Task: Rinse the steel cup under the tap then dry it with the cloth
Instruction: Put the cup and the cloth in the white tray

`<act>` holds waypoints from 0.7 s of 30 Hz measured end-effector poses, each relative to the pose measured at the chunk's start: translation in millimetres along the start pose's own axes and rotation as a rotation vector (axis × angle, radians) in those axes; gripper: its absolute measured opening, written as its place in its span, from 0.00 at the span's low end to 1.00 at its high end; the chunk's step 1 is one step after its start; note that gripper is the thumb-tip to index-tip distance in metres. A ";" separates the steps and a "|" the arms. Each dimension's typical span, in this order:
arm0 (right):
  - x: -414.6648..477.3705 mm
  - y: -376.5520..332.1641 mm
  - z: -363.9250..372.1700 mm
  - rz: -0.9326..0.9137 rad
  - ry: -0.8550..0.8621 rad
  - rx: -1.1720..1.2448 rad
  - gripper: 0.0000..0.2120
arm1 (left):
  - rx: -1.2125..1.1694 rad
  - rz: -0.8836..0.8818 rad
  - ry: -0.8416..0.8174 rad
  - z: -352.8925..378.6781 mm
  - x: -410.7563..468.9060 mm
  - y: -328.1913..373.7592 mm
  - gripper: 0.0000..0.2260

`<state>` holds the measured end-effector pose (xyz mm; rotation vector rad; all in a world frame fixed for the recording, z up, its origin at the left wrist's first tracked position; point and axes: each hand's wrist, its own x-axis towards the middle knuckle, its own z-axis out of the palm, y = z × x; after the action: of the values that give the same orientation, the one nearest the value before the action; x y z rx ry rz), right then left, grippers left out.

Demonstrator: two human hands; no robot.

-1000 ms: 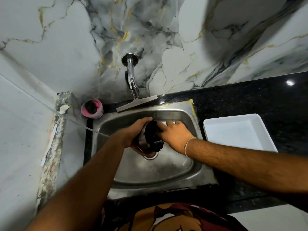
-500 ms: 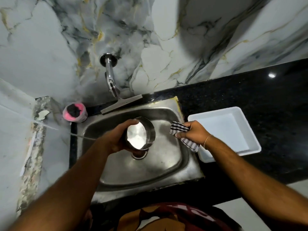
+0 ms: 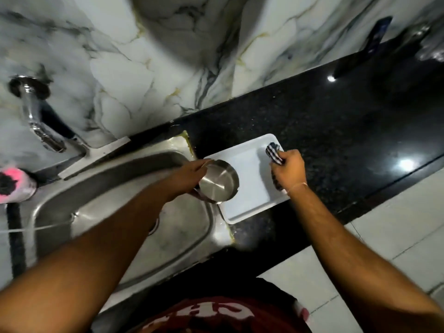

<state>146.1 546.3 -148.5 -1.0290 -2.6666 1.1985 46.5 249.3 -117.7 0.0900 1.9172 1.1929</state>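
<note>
The shiny steel cup, its brushed inside facing up, sits in the left hand grip above the white tray's edge, while the right hand clutches the striped cloth.

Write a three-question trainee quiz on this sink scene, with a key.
1. True or false: the steel cup is under the tap.
2. Which hand holds the striped cloth?
3. The cup is held over: A) the sink drain, B) the edge of the white tray, C) the floor.

Key:
1. False; the left hand holds it away from the tap, by the sink's right rim.
2. The right hand.
3. B.
</note>
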 end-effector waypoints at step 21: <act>17.1 52.5 53.9 -0.126 -0.361 -0.230 0.32 | 0.962 -0.035 0.176 86.6 123.8 -1.5 0.21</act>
<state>146.1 546.4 -225.7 -0.7066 -3.1525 1.1716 28.4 366.5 -211.3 0.4658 2.4765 0.1668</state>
